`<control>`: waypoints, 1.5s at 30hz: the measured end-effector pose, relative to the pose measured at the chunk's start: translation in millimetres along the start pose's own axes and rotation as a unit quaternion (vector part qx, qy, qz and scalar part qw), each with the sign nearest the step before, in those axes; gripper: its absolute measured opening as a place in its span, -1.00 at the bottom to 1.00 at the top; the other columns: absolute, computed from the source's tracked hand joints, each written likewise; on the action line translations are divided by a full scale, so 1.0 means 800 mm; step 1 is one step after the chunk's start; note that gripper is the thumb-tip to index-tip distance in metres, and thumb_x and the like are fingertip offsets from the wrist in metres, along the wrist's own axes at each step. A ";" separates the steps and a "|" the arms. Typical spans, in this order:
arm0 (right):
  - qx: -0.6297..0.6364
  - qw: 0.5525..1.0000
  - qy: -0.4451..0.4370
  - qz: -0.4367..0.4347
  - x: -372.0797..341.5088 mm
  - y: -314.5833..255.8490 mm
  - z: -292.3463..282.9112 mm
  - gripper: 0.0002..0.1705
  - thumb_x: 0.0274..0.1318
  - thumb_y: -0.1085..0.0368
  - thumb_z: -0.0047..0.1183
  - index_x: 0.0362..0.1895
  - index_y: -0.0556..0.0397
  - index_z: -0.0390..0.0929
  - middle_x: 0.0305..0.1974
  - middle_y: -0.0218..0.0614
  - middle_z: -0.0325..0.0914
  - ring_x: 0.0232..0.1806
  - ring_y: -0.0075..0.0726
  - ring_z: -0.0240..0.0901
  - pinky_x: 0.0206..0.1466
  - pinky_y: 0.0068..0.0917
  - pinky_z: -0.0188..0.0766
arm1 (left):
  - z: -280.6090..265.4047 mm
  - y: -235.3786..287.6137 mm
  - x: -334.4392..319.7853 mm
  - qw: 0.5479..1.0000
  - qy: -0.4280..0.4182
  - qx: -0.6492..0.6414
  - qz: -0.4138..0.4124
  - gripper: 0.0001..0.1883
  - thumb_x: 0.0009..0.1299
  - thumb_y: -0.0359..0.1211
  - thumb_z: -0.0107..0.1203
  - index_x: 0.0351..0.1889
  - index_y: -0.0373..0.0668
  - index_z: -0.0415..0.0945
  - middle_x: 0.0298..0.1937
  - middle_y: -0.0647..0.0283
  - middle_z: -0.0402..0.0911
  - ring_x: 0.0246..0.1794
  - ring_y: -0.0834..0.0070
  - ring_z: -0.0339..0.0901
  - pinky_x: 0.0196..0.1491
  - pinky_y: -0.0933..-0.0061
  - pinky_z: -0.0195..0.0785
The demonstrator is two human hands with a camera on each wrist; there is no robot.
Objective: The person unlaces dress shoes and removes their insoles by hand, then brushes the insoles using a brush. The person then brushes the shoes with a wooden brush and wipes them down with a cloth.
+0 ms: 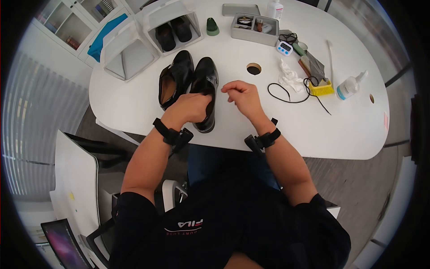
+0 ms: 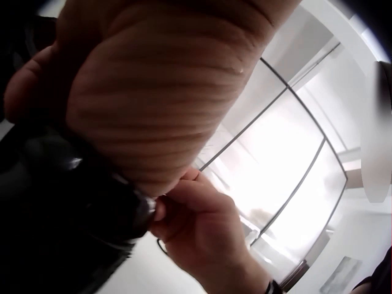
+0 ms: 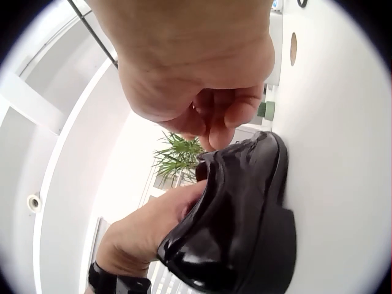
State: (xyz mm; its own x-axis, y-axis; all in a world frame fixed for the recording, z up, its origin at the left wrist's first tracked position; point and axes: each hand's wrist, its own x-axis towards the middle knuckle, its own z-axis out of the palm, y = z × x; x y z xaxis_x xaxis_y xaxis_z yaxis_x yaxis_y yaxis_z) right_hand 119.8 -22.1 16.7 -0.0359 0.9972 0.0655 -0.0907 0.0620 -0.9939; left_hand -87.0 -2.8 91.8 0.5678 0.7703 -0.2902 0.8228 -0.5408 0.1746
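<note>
Two black leather shoes stand side by side on the white table. The left hand point(image 1: 190, 107) reaches into the opening of the right-hand shoe point(image 1: 207, 74), its fingers bent down over the edge and partly hidden inside. The other shoe point(image 1: 181, 67) is just left of it. Close to the right side of the gripped shoe, the right hand point(image 1: 245, 98) hovers with loosely curled fingers and nothing visible in them. In the right wrist view, this hand point(image 3: 202, 86) hangs above the glossy shoe point(image 3: 226, 214), with a small gap visible between them.
Behind are a clear box point(image 1: 130, 51), another box point(image 1: 154, 18) holding dark shoes, a green brush point(image 1: 212, 28) and a grey case point(image 1: 254, 36). To the right lie a black cord point(image 1: 286, 99), crumpled tissue point(image 1: 290, 78), a yellow brush point(image 1: 321, 88) and a clear bottle point(image 1: 349, 87).
</note>
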 end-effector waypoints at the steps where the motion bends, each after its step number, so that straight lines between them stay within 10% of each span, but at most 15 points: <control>1: 0.000 0.999 0.039 0.003 0.005 0.005 -0.009 -0.79 0.21 0.49 0.07 -0.17 0.21 0.75 -0.25 -0.32 0.76 -0.35 -0.55 0.59 -0.27 -0.55 0.56 | -0.003 0.002 0.004 0.998 -0.051 0.015 -0.017 -0.66 0.27 -0.50 0.04 0.02 -0.26 0.58 0.00 -0.14 0.71 0.03 -0.17 0.66 0.07 -0.06 0.54; 12: -0.153 0.983 -0.024 0.095 0.083 0.057 -0.070 -0.81 0.08 0.43 0.18 -0.22 0.21 0.75 -0.44 -0.31 0.69 -0.50 -0.43 0.59 -0.36 -0.47 0.51 | -0.008 -0.004 0.019 0.998 -0.061 -0.019 0.010 -0.66 0.25 -0.45 0.23 0.00 -0.22 0.53 -0.12 -0.16 0.71 0.02 -0.17 0.65 0.07 -0.05 0.52; 30: -0.032 0.992 -0.073 0.102 0.081 0.055 -0.095 -0.83 0.21 0.39 0.17 -0.14 0.10 0.72 -0.38 -0.42 0.68 -0.47 -0.54 0.60 -0.52 -0.51 0.44 | -0.008 -0.007 0.084 0.999 0.001 -0.016 -0.034 -0.78 0.43 -0.36 0.06 -0.08 -0.26 0.60 -0.08 -0.17 0.72 0.06 -0.19 0.63 0.13 -0.11 0.47; 45: -0.028 0.991 -0.080 0.101 0.085 0.053 -0.095 -0.85 0.19 0.42 0.18 -0.16 0.16 0.72 -0.36 -0.41 0.70 -0.47 -0.59 0.58 -0.53 -0.56 0.45 | 0.001 0.032 0.094 0.952 0.161 -0.078 -0.247 -0.73 0.36 -0.37 0.01 -0.15 -0.09 0.74 -0.12 -0.10 0.77 0.02 -0.14 0.71 0.10 -0.05 0.56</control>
State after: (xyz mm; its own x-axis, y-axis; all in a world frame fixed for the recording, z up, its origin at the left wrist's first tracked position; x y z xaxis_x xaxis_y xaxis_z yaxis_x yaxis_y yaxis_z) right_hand 189.1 51.3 -27.6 -0.2062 0.9704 -0.1257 -0.0104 -0.1306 -0.9914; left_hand -23.3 41.5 73.6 0.0673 0.9950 -0.0741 0.9703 -0.0480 0.2369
